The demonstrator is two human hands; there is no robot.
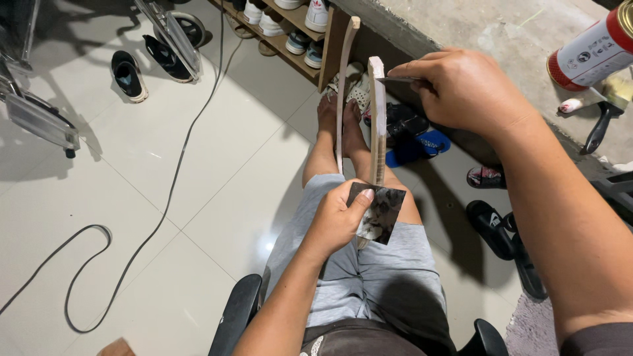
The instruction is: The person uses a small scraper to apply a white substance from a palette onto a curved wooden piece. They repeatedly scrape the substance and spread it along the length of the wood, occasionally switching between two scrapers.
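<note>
I sit in a chair, looking down at my lap. My left hand [337,217] grips the lower end of a curved wooden strip [377,118], with a dark piece of sandpaper [381,212] pinched against it under the thumb. The strip stands upright between my knees. My right hand [465,89] is at its top end, holding a thin flat metal blade [397,80] whose tip touches the wood. A second, thinner curved wooden strip [342,92] rises just left of the first.
A shoe rack [290,36] with several shoes stands ahead. Sandals and slippers [491,224] lie on the tiled floor. A black cable [165,198] snakes across the left. A concrete ledge [488,33] at right bears a red-and-white can [590,53] and a brush [600,125].
</note>
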